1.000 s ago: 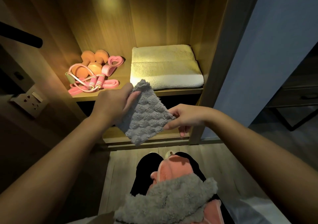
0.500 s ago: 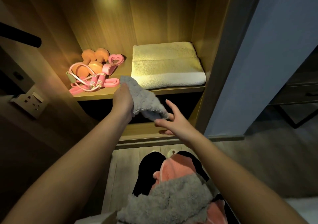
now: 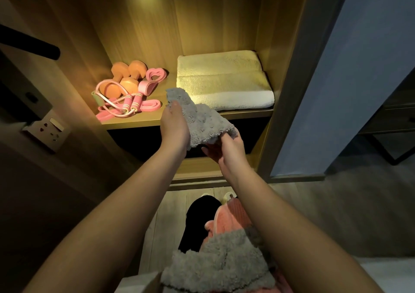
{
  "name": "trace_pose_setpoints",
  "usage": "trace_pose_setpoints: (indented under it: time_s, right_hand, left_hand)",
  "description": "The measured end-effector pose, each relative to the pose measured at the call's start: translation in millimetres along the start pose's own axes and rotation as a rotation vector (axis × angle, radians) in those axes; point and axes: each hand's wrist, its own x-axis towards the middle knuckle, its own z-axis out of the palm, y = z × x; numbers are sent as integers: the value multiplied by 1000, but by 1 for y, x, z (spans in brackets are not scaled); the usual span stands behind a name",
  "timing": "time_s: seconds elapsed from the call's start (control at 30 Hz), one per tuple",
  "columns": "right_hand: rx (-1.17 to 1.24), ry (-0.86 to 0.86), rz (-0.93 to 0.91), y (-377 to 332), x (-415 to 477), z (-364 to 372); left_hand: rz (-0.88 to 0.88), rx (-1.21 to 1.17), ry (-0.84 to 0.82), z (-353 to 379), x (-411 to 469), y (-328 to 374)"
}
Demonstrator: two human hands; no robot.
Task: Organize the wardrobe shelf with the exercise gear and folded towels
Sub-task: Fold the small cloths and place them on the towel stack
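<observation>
The left hand [image 3: 175, 126] grips a grey cloth [image 3: 202, 119]. Its thumb presses on top of the cloth's high end, and its fingers go under the cloth, where they are hidden. The right hand [image 3: 226, 151] is turned palm up under the cloth's low end. Its fingers [image 3: 227, 138] reach up into the cloth and are partly covered, and its thumb sticks out to the side, free. I cannot tell if this hand pinches the cloth or only holds it up from below. The two hands are close but do not touch each other.

The grey cloth is in the air between the hands, just in front of the cream towel [image 3: 224, 79]. It is fluffy and bumpy and a bit bunched up. Its long side is slanted. The high end points at the front left corner of the cream towel and covers a little of that corner. The low end points down and away from the towel, toward the person.

The cream towel lies folded flat on the right side of the shelf [image 3: 134, 121]. To the left of the towel lie orange dumbbells [image 3: 128, 74], a pink band [image 3: 152, 79] and a pink jump rope [image 3: 125, 103], all in one small heap. Far below the towel, near the person's body, are a grey fluffy cloth [image 3: 215, 268] and a pink cloth [image 3: 235, 214]. Far to the left of the towel a wall socket [image 3: 45, 128] shows.
</observation>
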Motion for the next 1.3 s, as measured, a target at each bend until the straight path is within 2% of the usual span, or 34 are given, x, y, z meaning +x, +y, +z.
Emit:
trace_pose_setpoints:
  time_s: [0.07, 0.17, 0.43, 0.53, 0.67, 0.73, 0.8, 0.87, 0.97, 1.03, 1.13, 1.3]
  right_hand:
    - [-105, 69, -58, -1, 2, -2]
    - [-216, 117, -181, -6, 5, -7]
    - [-143, 75, -235, -11, 4, 7]
    - [-110, -103, -112, -25, 2, -1]
    - [-28, -572, 135, -35, 0, -38]
    - [-32, -621, 244, -34, 1, -47]
    - [-87, -531, 276, -34, 2, -44]
    - [-177, -328, 178, -32, 5, -36]
    - [-554, 20, -193, -26, 8, -22]
    - [-738, 151, -445, -24, 10, -17]
    - [-741, 152, -557, -26, 14, -16]
    - [-791, 16, -604, -35, 26, -18]
  left_hand:
    - [47, 5, 8, 1, -1, 2]
    - [113, 51, 115, -5, 1, -1]
    - [152, 57, 157, -11, 3, -5]
    - [160, 55, 118, -18, 11, -2]
    - [190, 130, -1, -31, 10, -3]
    - [243, 153, -83, -33, 7, -5]
    - [315, 214, -167, -33, 4, -7]
    - [372, 272, -238, -31, 0, -9]
    - [442, 425, -164, -25, -3, -14]
    - [458, 504, -49, -22, -4, -19]
    - [378, 462, -8, -18, 1, -23]
    - [44, 336, -176, -16, 18, -22]
